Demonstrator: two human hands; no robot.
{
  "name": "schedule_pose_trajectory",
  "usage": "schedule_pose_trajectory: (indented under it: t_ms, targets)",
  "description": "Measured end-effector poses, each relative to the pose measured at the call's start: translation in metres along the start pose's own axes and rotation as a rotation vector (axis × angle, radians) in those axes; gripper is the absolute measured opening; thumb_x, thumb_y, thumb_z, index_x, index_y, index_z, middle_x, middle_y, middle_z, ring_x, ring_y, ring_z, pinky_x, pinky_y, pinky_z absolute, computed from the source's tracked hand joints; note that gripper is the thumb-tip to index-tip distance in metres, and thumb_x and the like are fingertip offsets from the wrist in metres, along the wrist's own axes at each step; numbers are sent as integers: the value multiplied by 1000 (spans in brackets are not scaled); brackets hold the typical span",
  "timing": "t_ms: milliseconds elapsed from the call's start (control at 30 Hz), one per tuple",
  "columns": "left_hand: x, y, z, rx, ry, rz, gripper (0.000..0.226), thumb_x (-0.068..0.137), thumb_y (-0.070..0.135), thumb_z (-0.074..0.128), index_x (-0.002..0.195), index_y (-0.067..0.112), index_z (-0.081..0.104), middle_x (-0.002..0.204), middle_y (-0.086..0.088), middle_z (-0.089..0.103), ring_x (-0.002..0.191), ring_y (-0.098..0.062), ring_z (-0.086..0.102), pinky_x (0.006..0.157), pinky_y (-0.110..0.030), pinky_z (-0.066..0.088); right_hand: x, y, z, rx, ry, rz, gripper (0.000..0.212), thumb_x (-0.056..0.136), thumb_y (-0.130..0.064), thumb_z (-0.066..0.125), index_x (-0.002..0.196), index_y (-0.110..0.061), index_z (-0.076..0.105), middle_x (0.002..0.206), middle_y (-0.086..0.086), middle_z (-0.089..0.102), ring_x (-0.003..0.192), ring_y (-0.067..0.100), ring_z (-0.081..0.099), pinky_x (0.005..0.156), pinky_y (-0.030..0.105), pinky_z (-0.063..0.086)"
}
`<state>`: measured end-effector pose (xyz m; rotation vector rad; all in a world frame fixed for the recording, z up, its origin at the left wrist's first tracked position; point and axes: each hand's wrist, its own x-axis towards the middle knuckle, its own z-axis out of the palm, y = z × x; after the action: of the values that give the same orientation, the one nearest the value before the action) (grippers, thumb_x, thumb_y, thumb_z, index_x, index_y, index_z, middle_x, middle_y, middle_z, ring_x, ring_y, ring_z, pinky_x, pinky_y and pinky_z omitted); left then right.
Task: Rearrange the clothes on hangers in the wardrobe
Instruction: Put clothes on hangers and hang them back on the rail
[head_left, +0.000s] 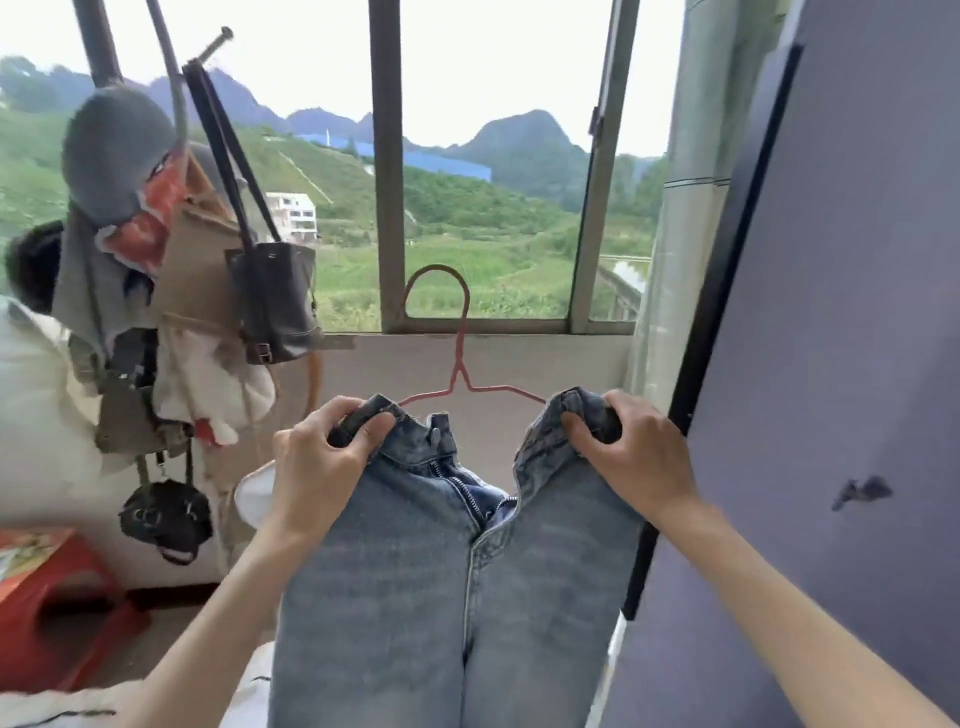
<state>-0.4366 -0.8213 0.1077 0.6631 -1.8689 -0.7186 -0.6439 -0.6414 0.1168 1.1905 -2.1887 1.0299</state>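
Observation:
A pair of light blue jeans (415, 587) hangs in front of me, unzipped and with the waistband spread apart. My left hand (322, 462) grips the left end of the waistband. My right hand (631, 457) grips the right end. A pink wire hanger (460, 364) stands upright between my hands, its shoulders running down behind the waistband and its hook in front of the window sill. The grey-purple wardrobe door (841, 364) stands at my right.
A coat stand (176, 93) at the left is loaded with a grey hat, clothes and a black bucket bag (275, 306); a small black bag (166, 519) hangs lower. A red stool (57, 603) sits at bottom left. The window (387, 166) is straight ahead, a pale curtain (685, 208) at its right.

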Motion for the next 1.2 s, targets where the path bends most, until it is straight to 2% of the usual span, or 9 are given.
schedule_pose_trajectory:
  t_ms: [67, 167, 400, 500, 567, 733, 967, 1067, 1200]
  targets:
    - [2, 17, 33, -63, -75, 21, 4, 82, 30, 67, 83, 27, 65, 62, 14, 57, 66, -14, 51, 60, -18, 34, -7, 23, -30, -74, 45, 23, 38, 81, -52, 57, 66, -21, 40, 66, -9, 42, 59, 8, 40, 50, 22, 27]
    - [3, 35, 83, -142, -204, 25, 8, 83, 33, 66, 77, 29, 63, 63, 11, 57, 68, -16, 50, 57, -19, 33, -21, 55, -68, -184, 41, 111, 39, 81, -53, 59, 72, -17, 44, 76, -5, 43, 65, 15, 43, 56, 29, 28]
    - [-5, 71, 197, -275, -492, 82, 17, 83, 40, 66, 70, 31, 61, 66, 3, 61, 75, -24, 54, 66, -33, 38, -64, 111, -141, -300, -68, 464, 54, 79, -62, 52, 59, -15, 38, 55, -3, 46, 56, 15, 43, 52, 31, 30]
    - [-12, 93, 242, -269, -588, 172, 30, 81, 51, 60, 78, 21, 64, 72, -4, 62, 80, -29, 54, 78, -39, 41, -88, 128, -163, -314, -76, 575, 53, 80, -59, 53, 57, -15, 35, 52, -4, 41, 55, 18, 39, 53, 34, 28]
    - [-23, 109, 271, -258, -648, 226, 33, 86, 45, 59, 86, 12, 62, 73, -2, 58, 85, -29, 52, 84, -41, 40, -105, 138, -175, -332, -40, 642, 51, 81, -55, 56, 56, -16, 35, 51, -5, 41, 58, 19, 40, 53, 34, 28]
    - [-60, 150, 341, -204, -758, 386, 28, 94, 32, 49, 98, 5, 55, 94, -7, 56, 99, -29, 47, 75, -35, 28, -141, 159, -205, -532, 133, 803, 54, 82, -60, 52, 57, -15, 37, 57, -5, 51, 64, 22, 48, 55, 34, 31]
    - [-97, 209, 423, -320, -888, 411, 19, 93, 29, 52, 89, 10, 55, 75, -1, 52, 79, -27, 50, 63, -33, 33, -162, 221, -252, -634, 258, 872, 57, 82, -64, 48, 57, -15, 32, 54, 1, 52, 58, 22, 55, 48, 27, 31]
    - [-108, 232, 455, -287, -960, 370, 13, 95, 32, 49, 91, 20, 53, 71, 3, 53, 68, -18, 48, 51, -17, 31, -162, 250, -271, -650, 268, 866, 56, 83, -66, 46, 61, -15, 37, 52, -1, 51, 53, 19, 54, 48, 25, 33]
    - [-116, 248, 501, -268, -1091, 335, 14, 92, 36, 52, 89, 22, 57, 76, -2, 59, 73, -25, 56, 72, -36, 47, -162, 284, -287, -741, 245, 849, 48, 85, -66, 40, 67, -22, 37, 52, -2, 53, 52, 17, 55, 47, 25, 35]
